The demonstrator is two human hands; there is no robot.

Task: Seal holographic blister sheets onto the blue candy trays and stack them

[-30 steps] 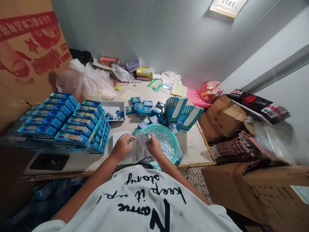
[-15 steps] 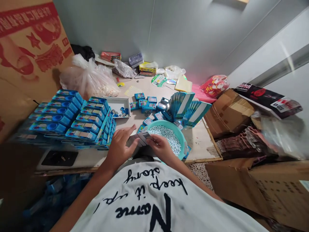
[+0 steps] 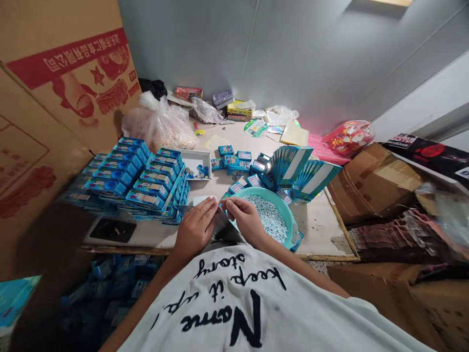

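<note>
My left hand [image 3: 198,224] lies with its fingers pressed together over a greyish, see-through plastic sheet [image 3: 224,229], which shows on both sides of it. At the sheet's upper right edge my right hand [image 3: 245,215] is closed in a pinch. The fingertips of both hands nearly meet, and what lies right under them is hidden. Just beyond and beside the right hand stands a turquoise basin [image 3: 294,222] full of small pale blue-white pieces [image 3: 269,215]. A white patch [image 3: 200,200] shows behind the left fingers.
Stacked blue packs [image 3: 146,188] stand at the left, beside a white box [image 3: 210,168] holding small round pieces. Loose blue boxes [image 3: 231,160] and fanned cartons [image 3: 293,168] lie behind the basin. A black flat item [image 3: 113,230] rests near the table's front edge.
The view has swung left, so things appear shifted right. My left hand has gone from spread thumb and fingers to lying flat over the sheet; the right hand stays pinched.
</note>
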